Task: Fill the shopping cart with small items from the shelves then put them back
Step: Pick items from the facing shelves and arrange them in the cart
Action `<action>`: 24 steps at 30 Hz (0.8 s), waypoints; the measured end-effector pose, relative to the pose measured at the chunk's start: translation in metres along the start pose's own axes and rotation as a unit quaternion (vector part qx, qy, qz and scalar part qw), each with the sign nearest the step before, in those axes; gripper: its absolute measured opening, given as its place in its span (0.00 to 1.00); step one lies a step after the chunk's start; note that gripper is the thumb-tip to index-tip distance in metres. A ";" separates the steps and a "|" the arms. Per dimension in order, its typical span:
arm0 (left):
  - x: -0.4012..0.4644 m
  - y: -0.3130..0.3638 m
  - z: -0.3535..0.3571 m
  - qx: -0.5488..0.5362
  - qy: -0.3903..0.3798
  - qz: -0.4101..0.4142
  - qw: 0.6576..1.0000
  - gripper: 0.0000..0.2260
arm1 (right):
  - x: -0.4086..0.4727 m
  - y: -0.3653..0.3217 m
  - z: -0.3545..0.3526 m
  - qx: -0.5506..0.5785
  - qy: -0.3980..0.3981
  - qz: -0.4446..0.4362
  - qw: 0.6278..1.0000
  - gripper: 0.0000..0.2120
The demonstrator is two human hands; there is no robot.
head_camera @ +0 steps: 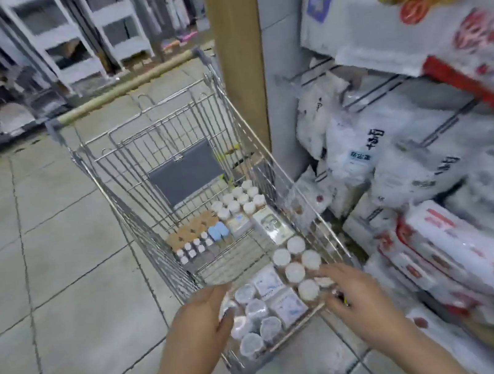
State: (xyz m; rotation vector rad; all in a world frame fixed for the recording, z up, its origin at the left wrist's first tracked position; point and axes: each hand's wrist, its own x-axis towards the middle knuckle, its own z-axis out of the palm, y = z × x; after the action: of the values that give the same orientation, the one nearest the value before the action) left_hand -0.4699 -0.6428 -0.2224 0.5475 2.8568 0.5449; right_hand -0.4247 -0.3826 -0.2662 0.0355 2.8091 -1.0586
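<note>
We see even, bright overhead light with soft, faint shadows. Motion blur smears the packaged goods [450,174] at right; blocky compression breaks up the far shelving [79,35]. Wide-angle distortion bends the floor tiles [36,236] and the edges.

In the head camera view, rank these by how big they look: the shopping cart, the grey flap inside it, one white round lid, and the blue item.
1. Shopping cart
2. Grey flap
3 and 4. Blue item and white round lid: they look alike in size, and the lid is nearer the camera, so I won't rank them.
</note>
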 end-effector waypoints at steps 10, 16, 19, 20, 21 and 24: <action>-0.023 0.225 -0.011 0.014 -0.021 0.231 0.973 0.19 | -0.247 0.046 -0.116 -0.013 0.217 0.173 0.961 0.17; -0.114 0.412 0.057 0.010 -0.096 0.417 0.903 0.21 | -0.466 0.075 -0.149 -0.013 0.312 0.335 0.889 0.14; -0.184 0.491 0.094 0.006 -0.140 0.489 0.861 0.21 | -0.571 0.085 -0.148 -0.003 0.373 0.406 0.834 0.12; -0.207 0.513 0.105 0.010 -0.154 0.509 0.847 0.21 | -0.602 0.087 -0.146 0.005 0.390 0.429 0.815 0.13; -0.228 0.532 0.116 0.009 -0.171 0.529 0.831 0.21 | -0.631 0.087 -0.143 0.018 0.404 0.451 0.795 0.14; -0.286 0.577 0.145 0.008 -0.228 0.571 0.789 0.20 | -0.704 0.087 -0.131 0.048 0.430 0.499 0.751 0.15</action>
State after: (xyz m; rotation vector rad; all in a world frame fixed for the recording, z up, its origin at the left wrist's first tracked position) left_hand 0.0116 -0.2086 -0.1017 2.0771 1.7867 0.4139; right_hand 0.2625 -0.2124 -0.1285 2.2307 2.5121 -0.9541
